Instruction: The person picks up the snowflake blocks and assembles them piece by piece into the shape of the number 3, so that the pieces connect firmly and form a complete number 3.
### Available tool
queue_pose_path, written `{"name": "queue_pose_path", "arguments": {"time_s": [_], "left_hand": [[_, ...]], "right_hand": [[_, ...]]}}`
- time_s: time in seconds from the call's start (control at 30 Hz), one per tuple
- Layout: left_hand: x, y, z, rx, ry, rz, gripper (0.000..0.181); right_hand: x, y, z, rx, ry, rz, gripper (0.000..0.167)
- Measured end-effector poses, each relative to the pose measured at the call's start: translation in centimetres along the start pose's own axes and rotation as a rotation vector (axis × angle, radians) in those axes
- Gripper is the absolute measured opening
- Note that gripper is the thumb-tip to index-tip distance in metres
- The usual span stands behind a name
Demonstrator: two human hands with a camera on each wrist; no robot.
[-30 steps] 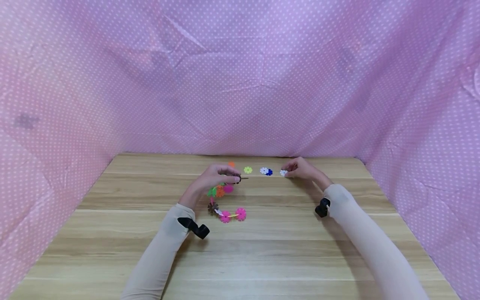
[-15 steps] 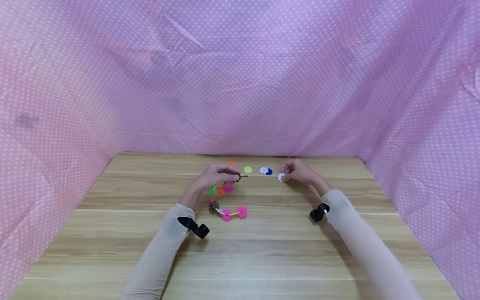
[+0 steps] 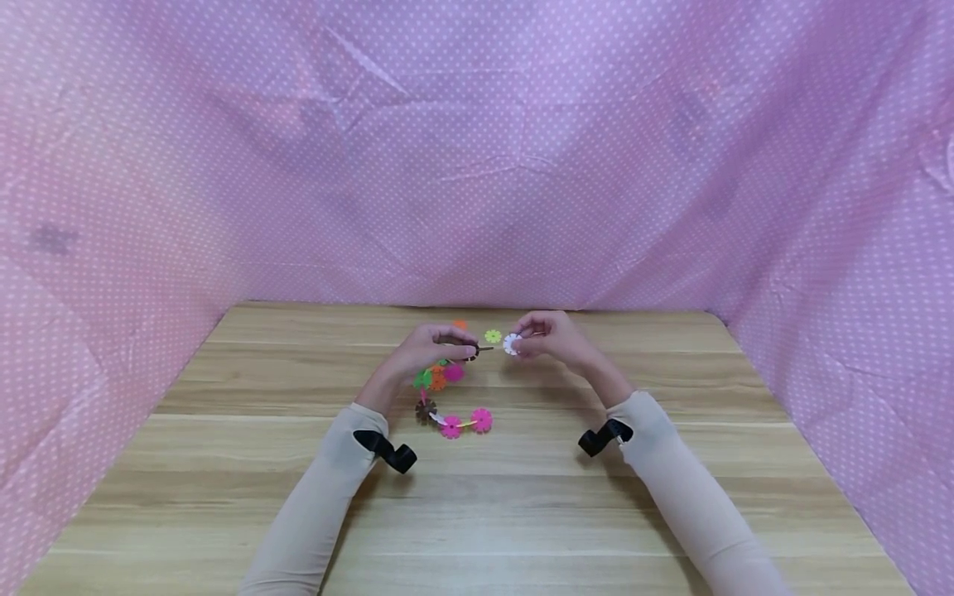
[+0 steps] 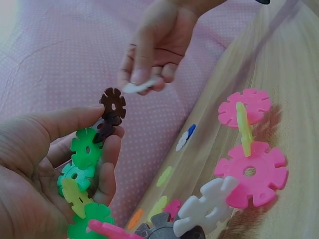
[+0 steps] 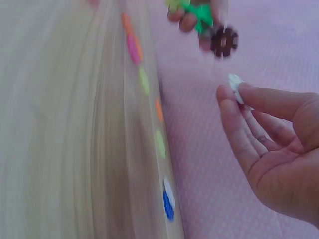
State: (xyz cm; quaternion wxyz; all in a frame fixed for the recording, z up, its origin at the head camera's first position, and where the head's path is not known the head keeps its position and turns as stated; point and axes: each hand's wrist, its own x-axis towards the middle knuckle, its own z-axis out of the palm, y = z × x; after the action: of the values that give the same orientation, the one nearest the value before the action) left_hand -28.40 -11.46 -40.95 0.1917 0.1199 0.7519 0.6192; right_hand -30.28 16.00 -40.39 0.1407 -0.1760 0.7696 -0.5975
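My left hand [image 3: 425,349] pinches the end of a chain of slotted plastic flower discs [image 4: 85,148], near a brown disc [image 4: 113,103]. Green, yellow, pink, white and dark brown discs follow along this chain, which curves round to a pink disc [image 3: 481,420] at its other end. Between thumb and fingers, my right hand [image 3: 555,339] holds a white flower disc [image 3: 511,344]. A small gap separates that white disc from the brown one in the left hand. Part of the chain is hidden behind the left hand in the head view.
Loose flower discs lie near the table's far edge: a yellow one [image 3: 493,336], an orange one [image 3: 460,325], and a white one [image 5: 169,192] overlapping a blue one [image 5: 168,206]. A pink dotted cloth [image 3: 477,165] hangs around the wooden table [image 3: 522,513].
My right hand has lifted the white disc from the far right of the table and carried it left toward the brown disc. The left hand has stayed almost still.
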Motion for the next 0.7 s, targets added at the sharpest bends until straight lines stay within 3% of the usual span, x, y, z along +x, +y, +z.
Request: {"name": "queue_pose_path", "arguments": {"time_s": [0.23,0.7], "left_hand": [[0.1,-0.1,-0.1,0.024,0.012,0.006,0.028],[0.2,0.0,0.1,0.039,0.030,-0.003,0.036]], "right_hand": [[0.1,-0.3,1.7,0.179,0.045,0.043,0.018],[0.0,0.3,2.9,0.222,0.025,0.021,0.017]]}}
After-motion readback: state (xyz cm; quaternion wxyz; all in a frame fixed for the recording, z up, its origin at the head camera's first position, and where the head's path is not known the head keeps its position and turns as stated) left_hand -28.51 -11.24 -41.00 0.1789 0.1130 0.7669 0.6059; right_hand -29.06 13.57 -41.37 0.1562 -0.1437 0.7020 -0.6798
